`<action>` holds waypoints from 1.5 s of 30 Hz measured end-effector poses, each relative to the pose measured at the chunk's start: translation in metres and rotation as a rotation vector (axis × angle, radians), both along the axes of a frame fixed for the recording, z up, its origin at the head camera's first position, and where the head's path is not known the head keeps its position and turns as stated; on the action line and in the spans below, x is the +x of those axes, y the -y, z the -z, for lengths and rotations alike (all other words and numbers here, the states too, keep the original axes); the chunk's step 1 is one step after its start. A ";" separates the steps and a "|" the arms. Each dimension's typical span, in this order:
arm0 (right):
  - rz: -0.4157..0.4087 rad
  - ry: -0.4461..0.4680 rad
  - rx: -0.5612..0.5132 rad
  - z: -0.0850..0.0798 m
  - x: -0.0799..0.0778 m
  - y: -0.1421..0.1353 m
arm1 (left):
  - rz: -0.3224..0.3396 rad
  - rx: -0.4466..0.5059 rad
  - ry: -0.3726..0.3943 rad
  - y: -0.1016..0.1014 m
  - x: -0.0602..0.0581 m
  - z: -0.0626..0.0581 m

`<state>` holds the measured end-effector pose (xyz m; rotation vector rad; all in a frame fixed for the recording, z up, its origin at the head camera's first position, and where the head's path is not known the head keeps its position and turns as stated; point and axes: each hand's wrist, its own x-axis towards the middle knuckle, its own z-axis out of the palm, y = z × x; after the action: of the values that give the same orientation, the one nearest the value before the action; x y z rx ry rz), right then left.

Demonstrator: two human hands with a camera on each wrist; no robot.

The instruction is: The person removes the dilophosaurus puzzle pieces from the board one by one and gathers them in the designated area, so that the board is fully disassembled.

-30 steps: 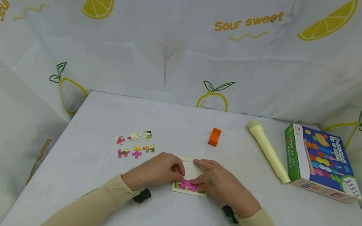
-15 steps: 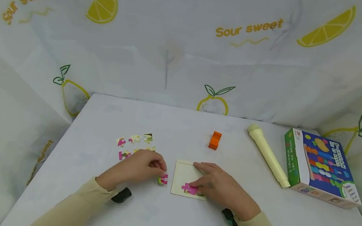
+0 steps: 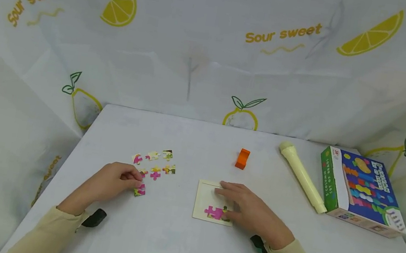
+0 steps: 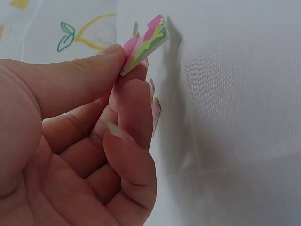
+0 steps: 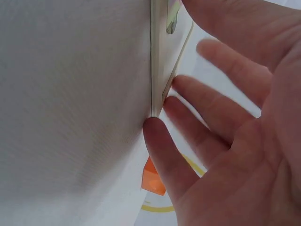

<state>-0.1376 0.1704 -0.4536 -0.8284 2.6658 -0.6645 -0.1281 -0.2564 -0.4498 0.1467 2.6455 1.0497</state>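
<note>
My left hand (image 3: 110, 181) pinches a pink and green jigsaw piece (image 3: 140, 190) between thumb and fingertips, just in front of several loose jigsaw pieces (image 3: 155, 173). Close up in the left wrist view, the held piece (image 4: 149, 43) tilts above the thumb tip. At the middle of the table lies a cream puzzle tray (image 3: 203, 196), with joined pink pieces (image 3: 215, 213) along its near edge. My right hand (image 3: 251, 212) lies over the tray's right side with fingers extended. In the right wrist view, its fingertips touch the tray's edge (image 5: 159, 70).
An orange block (image 3: 242, 159) stands beyond the tray. To the right are a pale yellow microphone-shaped tube (image 3: 302, 176) and a blue and green toy box (image 3: 364, 190). White printed curtains surround the table.
My left hand has moved left from the tray, carrying a jigsaw piece to the loose ones. The right hand stays at the tray, its thumb now shifted right, off the middle pink piece.
</note>
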 end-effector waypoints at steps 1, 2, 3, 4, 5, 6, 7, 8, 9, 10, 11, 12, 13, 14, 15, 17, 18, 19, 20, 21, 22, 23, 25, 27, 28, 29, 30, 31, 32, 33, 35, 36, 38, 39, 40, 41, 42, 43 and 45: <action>0.021 0.008 0.013 0.000 0.000 0.000 | -0.005 -0.007 -0.003 0.001 0.000 0.000; 0.039 0.012 0.022 0.001 0.000 0.000 | -0.007 -0.014 -0.004 0.002 0.000 0.000; 0.053 0.012 0.031 0.001 0.000 0.000 | -0.012 -0.021 -0.006 0.003 -0.001 0.000; 0.068 0.015 0.042 0.001 0.000 0.001 | -0.011 -0.027 -0.010 0.004 -0.001 0.000; 0.081 0.019 0.050 0.002 0.001 0.001 | -0.013 -0.031 -0.013 0.005 -0.001 0.001; 0.090 0.022 0.061 0.002 0.000 0.002 | -0.014 -0.034 -0.013 0.005 -0.001 0.001; 0.103 0.032 0.067 0.002 0.001 0.002 | -0.016 -0.035 -0.013 0.005 -0.001 0.002; 0.111 0.039 0.069 0.002 0.001 0.002 | -0.017 -0.036 -0.015 0.005 -0.001 0.003; 0.116 0.044 0.073 0.003 0.001 0.002 | -0.017 -0.035 -0.017 0.005 -0.001 0.003; 0.122 0.049 0.077 0.003 0.001 0.002 | -0.016 -0.034 -0.018 0.005 -0.001 0.004; 0.124 0.050 0.080 0.003 0.001 0.002 | -0.017 -0.035 -0.018 0.005 -0.001 0.005; 0.125 0.048 0.085 0.004 0.001 0.001 | -0.019 -0.037 -0.020 0.005 -0.001 0.005; 0.131 0.052 0.087 0.004 0.001 0.001 | -0.020 -0.040 -0.023 0.004 -0.001 0.005; 0.133 0.048 0.092 0.004 0.001 0.000 | -0.021 -0.042 -0.028 0.004 -0.001 0.005; 0.134 0.046 0.093 0.004 0.001 0.000 | -0.022 -0.045 -0.031 0.003 -0.001 0.005; 0.133 0.041 0.095 0.004 0.000 -0.001 | -0.028 -0.051 -0.040 0.002 -0.002 0.003; 0.132 0.040 0.094 0.003 0.000 -0.002 | -0.032 -0.053 -0.044 0.001 -0.003 0.002; 0.133 0.044 0.092 0.002 0.000 -0.002 | -0.034 -0.057 -0.051 0.001 -0.003 0.001; 0.129 0.043 0.093 0.002 0.000 -0.002 | -0.034 -0.063 -0.059 0.000 -0.004 0.000; 0.131 0.051 0.091 0.001 0.000 -0.002 | -0.034 -0.069 -0.065 -0.002 -0.006 0.000; 0.130 0.053 0.093 0.001 -0.001 -0.003 | -0.031 -0.075 -0.072 -0.004 -0.007 -0.001; 0.132 0.058 0.095 0.001 -0.001 -0.003 | -0.022 -0.080 -0.081 -0.006 -0.009 -0.001; 0.125 0.053 0.101 0.001 -0.001 -0.004 | 0.002 -0.088 -0.096 -0.015 -0.013 -0.002; 0.119 0.049 0.101 0.000 -0.002 -0.005 | 0.036 -0.083 -0.102 -0.028 -0.017 -0.003; 0.115 0.046 0.100 0.000 -0.002 -0.006 | 0.056 -0.081 -0.102 -0.036 -0.019 -0.004; 0.107 0.041 0.096 0.000 -0.002 -0.006 | 0.077 -0.077 -0.102 -0.046 -0.021 -0.005; 0.100 0.040 0.090 -0.001 -0.002 -0.006 | 0.100 -0.068 -0.101 -0.056 -0.022 -0.006; 0.097 0.043 0.084 -0.001 -0.002 -0.006 | 0.121 -0.062 -0.097 -0.067 -0.023 -0.008; 0.093 0.045 0.077 -0.002 -0.003 -0.006 | 0.146 -0.061 -0.100 -0.079 -0.023 -0.009; 0.089 0.048 0.072 -0.002 -0.003 -0.006 | 0.170 -0.059 -0.106 -0.091 -0.024 -0.010; 0.091 0.063 0.065 -0.002 -0.003 -0.005 | 0.225 -0.051 -0.117 -0.114 -0.025 -0.012; 0.092 0.067 0.064 -0.002 -0.003 -0.005 | 0.255 -0.046 -0.123 -0.125 -0.025 -0.013; 0.092 0.068 0.065 -0.002 -0.003 -0.004 | 0.307 -0.044 -0.126 -0.145 -0.027 -0.013; 0.093 0.068 0.065 -0.002 -0.003 -0.004 | 0.331 -0.043 -0.126 -0.155 -0.028 -0.013; 0.094 0.066 0.066 -0.002 -0.003 -0.004 | 0.354 -0.046 -0.118 -0.163 -0.028 -0.013; 0.092 0.061 0.064 -0.001 -0.003 -0.004 | 0.373 -0.051 -0.106 -0.171 -0.029 -0.013; 0.087 0.052 0.062 -0.001 -0.003 -0.005 | 0.389 -0.058 -0.091 -0.177 -0.029 -0.013; 0.084 0.048 0.059 -0.001 -0.003 -0.005 | 0.399 -0.071 -0.077 -0.183 -0.029 -0.012; 0.078 0.048 0.047 0.000 -0.003 -0.005 | 0.410 -0.097 -0.058 -0.191 -0.028 -0.010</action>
<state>-0.1407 0.1751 -0.4532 -0.6900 2.6713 -0.6292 -0.1560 -0.0654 -0.4395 0.6738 2.5521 0.7889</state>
